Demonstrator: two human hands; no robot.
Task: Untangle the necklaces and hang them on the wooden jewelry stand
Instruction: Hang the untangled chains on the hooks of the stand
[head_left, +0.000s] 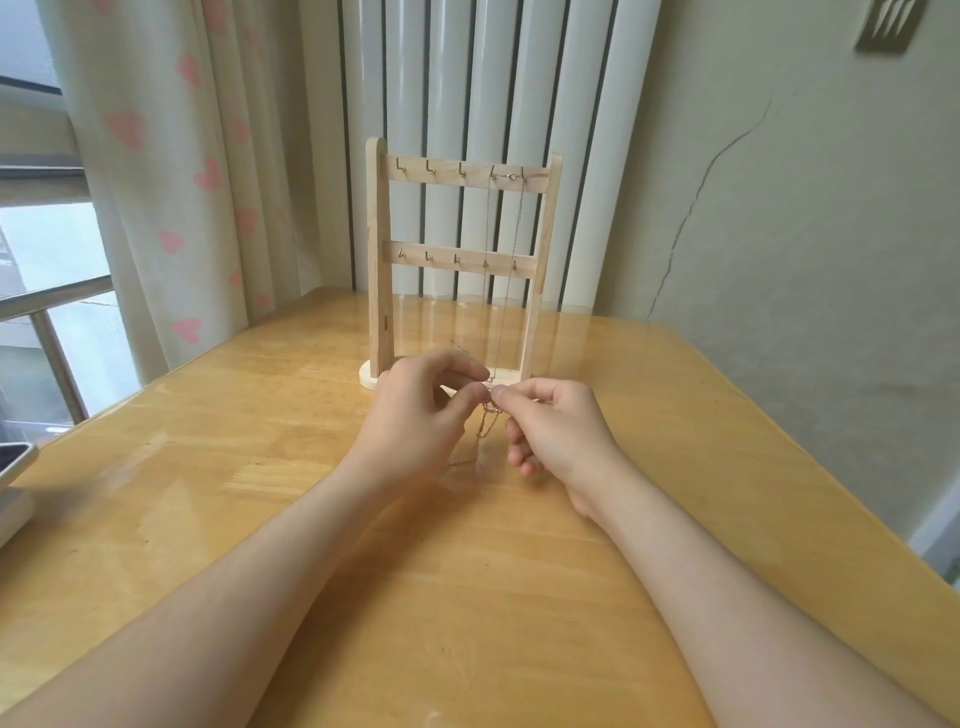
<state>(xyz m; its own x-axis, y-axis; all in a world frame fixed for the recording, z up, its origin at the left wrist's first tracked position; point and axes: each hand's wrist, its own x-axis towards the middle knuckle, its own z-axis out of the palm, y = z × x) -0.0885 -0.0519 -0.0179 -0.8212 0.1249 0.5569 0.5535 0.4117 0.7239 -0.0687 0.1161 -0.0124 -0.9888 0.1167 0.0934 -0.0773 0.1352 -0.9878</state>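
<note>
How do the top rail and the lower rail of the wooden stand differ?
The top rail carries a necklace on its two rightmost hooks; the lower rail carries nothing, the necklace only passes in front of it. The top rail sits near the posts' tops; the lower rail sits about halfway down. Both are pale wood with five metal hooks.

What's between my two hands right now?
In the head view, a tangled necklace chain hangs between the left hand and right hand, pinched by both.
</note>
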